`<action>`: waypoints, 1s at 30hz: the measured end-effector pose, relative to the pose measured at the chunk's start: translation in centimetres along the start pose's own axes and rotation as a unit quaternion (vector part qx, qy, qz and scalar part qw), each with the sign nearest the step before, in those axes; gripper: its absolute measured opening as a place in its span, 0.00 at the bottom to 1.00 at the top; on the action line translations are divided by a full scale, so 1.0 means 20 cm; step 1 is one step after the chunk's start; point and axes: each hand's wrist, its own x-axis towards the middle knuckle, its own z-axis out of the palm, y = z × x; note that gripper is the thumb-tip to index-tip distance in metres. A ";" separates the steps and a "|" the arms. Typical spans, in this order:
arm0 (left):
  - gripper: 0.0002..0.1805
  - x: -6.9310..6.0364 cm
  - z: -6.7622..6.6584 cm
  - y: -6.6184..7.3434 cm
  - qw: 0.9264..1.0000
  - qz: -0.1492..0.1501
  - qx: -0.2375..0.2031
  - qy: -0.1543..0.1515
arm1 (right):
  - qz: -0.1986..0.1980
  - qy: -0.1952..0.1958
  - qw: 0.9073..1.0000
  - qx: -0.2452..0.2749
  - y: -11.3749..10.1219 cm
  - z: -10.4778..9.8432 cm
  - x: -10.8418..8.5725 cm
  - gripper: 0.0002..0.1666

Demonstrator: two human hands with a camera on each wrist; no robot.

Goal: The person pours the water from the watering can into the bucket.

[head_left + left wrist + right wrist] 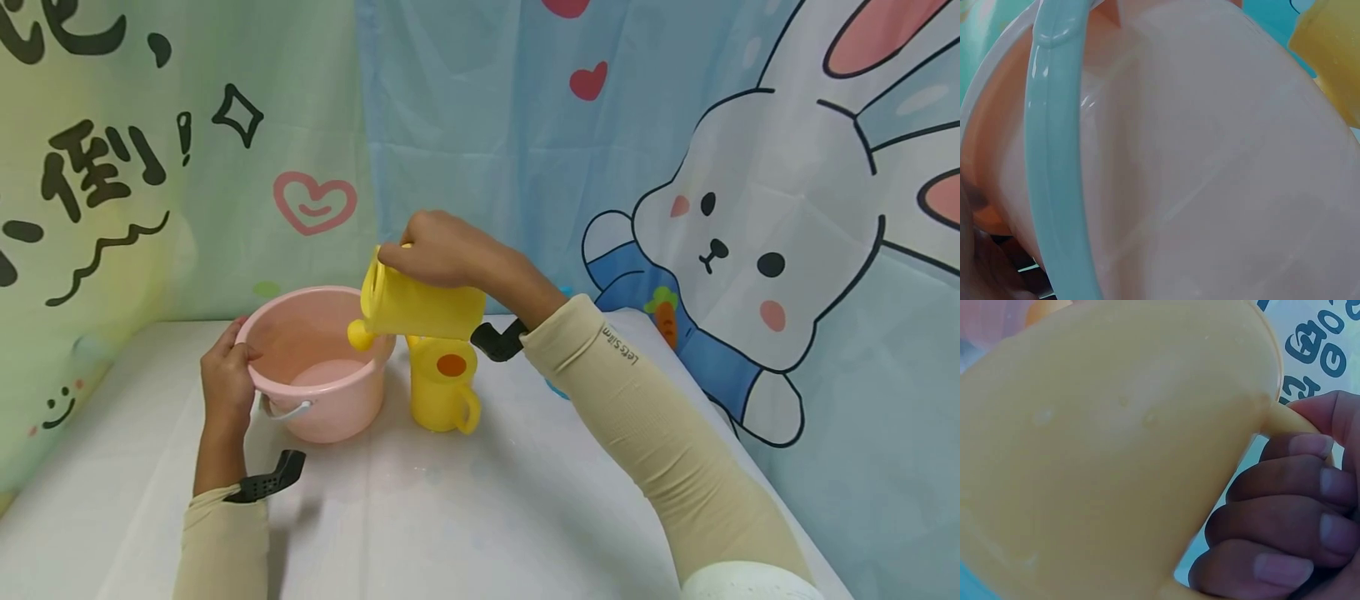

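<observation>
My left hand (227,371) grips the left rim of a pink bucket (333,417), thumb over the edge. The bucket's pale handle (1057,144) hangs down its near side, large in the left wrist view. My right hand (442,250) holds a yellow watering can (431,308) by its handle, and the right wrist view shows the fingers (1272,528) curled round it. That can is tipped on its side, its round spout head (361,335) over the bucket's right rim. Whether water flows cannot be seen. Below it, a second yellow watering can (431,404) stands upright.
A white-covered table (420,533) carries everything, with a few wet spots near the upright can. Partly hidden behind my right forearm is a blue object (557,388). A printed curtain (465,125) hangs along the back.
</observation>
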 end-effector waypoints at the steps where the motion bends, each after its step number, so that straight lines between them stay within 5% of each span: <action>1: 0.30 0.00 0.00 0.00 1.000 0.000 0.000 0.000 | 0.000 -0.001 1.000 0.000 0.00 0.00 0.00 0.29; 17: 0.30 0.00 0.00 0.00 1.000 0.001 -0.002 -0.006 | 0.007 0.000 1.000 -0.003 0.00 0.01 -0.01 0.29; 30: 0.30 0.00 0.00 -0.01 1.000 0.004 -0.002 -0.007 | 0.012 0.036 0.999 0.023 0.01 0.02 -0.02 0.29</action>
